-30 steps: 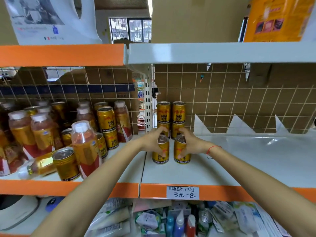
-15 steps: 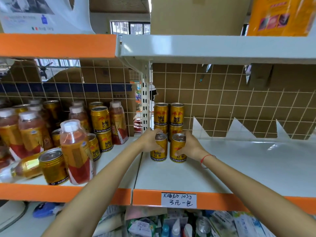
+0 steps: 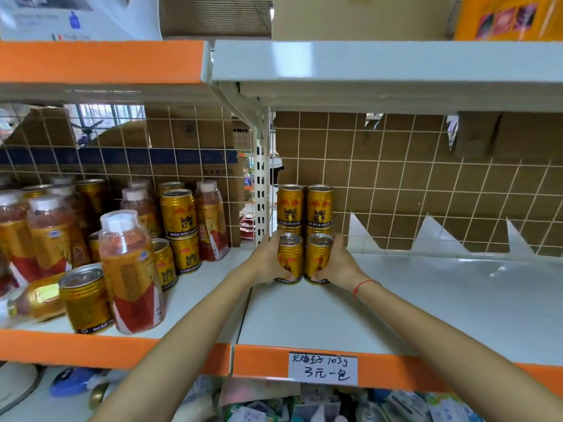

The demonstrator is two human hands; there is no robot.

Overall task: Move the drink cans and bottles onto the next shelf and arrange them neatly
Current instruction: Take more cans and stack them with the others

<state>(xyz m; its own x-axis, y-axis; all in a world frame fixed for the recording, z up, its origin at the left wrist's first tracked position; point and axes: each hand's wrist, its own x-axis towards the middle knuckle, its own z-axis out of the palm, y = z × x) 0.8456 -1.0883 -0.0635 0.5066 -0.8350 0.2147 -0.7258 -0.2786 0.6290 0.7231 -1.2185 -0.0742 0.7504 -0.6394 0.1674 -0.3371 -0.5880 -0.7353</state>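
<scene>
On the right shelf (image 3: 396,303), at its left end, we had two gold cans side by side, touching. Our left hand (image 3: 266,261) wrapped round the left can (image 3: 290,258), our right hand (image 3: 339,264) round the right can (image 3: 317,259). Both stood just in front of the stacked cans (image 3: 304,208) by the back grid.

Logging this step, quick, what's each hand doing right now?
Left hand: grips the left gold can on the right shelf.
Right hand: grips the right gold can beside it.
</scene>
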